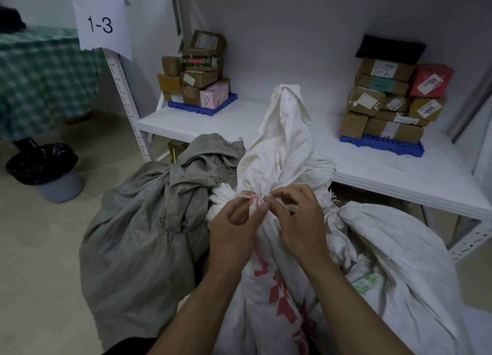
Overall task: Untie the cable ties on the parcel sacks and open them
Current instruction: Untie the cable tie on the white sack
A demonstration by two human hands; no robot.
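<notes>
White sack (282, 147): woven, creased, neck gathered just above your hands, loose top standing upright.
Cable tie (252, 199): pale with a pink tag, wrapped crosswise round that neck — lying between both grips.
Left hand (235, 228): pinching the tie from the neck's left.
Right hand (298, 221): fingertips closed on the tie from the right — equally near.
Grey sack (149, 221): left of the neck, tie not discernible.

Three sacks stand bunched on the floor: one grey sack (149, 229), one white sack (282, 152) with red print, and one further white sack (404, 256) with green print. One pink cable tie (253, 199) shows at the neck of the red-printed one. Two hands are in view, the left hand (234, 229) and the right hand (298, 221). Two blue pallets carry stacked parcels, the left pallet (205, 107) and the right pallet (383, 145). One paper sign (102, 25) reads 1-3. One lined bin (50, 172) stands at left.
</notes>
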